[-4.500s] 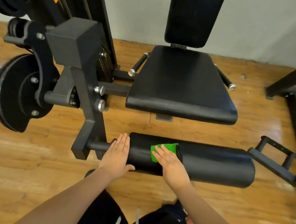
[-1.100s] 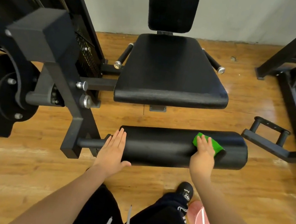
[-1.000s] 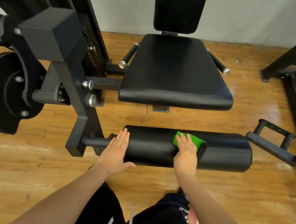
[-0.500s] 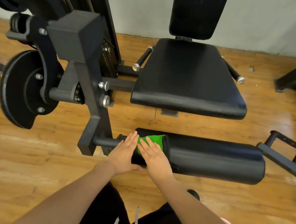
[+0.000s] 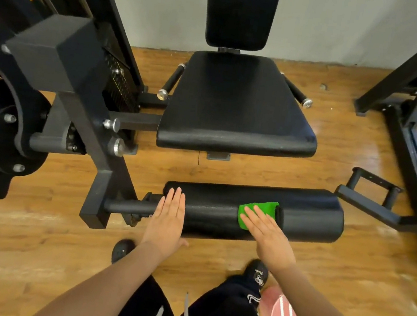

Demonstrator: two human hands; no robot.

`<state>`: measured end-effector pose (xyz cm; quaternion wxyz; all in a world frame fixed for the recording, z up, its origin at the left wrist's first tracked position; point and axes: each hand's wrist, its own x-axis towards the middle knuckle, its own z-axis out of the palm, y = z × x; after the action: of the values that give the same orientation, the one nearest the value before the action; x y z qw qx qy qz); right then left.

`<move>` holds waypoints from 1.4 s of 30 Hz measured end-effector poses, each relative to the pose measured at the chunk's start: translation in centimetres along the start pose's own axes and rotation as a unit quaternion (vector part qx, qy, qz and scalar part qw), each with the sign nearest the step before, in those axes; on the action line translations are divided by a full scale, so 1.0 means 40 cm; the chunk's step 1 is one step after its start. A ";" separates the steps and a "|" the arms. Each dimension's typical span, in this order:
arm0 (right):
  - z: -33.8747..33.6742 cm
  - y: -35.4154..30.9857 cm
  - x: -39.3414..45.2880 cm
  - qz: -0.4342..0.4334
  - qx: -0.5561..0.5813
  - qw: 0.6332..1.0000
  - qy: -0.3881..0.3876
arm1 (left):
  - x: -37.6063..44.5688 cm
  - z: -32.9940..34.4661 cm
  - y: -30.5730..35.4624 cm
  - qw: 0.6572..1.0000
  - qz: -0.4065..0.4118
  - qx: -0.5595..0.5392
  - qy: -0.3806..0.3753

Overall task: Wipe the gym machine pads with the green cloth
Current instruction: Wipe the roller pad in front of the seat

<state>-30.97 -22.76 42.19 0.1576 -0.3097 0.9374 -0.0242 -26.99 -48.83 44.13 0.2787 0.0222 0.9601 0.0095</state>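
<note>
Our right hand [image 5: 270, 237] presses the cloth [image 5: 258, 214] with straight fingers on the middle of the roller [image 5: 309, 216], to rub it. Our left hand [image 5: 167, 219] lies flat on the roller's left end, probably to stop it turning. The seat [image 5: 236, 108] is behind.

Likely a gym: padded seat [image 5: 237, 102], weight machine [image 5: 62, 60].
</note>
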 end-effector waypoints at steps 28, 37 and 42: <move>-0.082 0.237 -0.049 0.425 0.236 0.870 0.078 | 0.122 -0.100 -0.053 0.991 0.063 -0.050 -0.105; -0.085 -0.002 0.020 0.245 0.223 0.942 0.045 | 0.069 -0.052 -0.076 0.995 0.037 -0.093 -0.021; -0.079 -0.180 0.087 0.122 0.189 0.974 0.015 | 0.020 -0.013 -0.086 0.990 0.014 -0.140 0.018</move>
<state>-30.46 -30.78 45.24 0.2011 -0.1573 0.9489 -0.1856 -28.08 -52.24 44.03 0.2619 -0.0034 0.9537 0.1480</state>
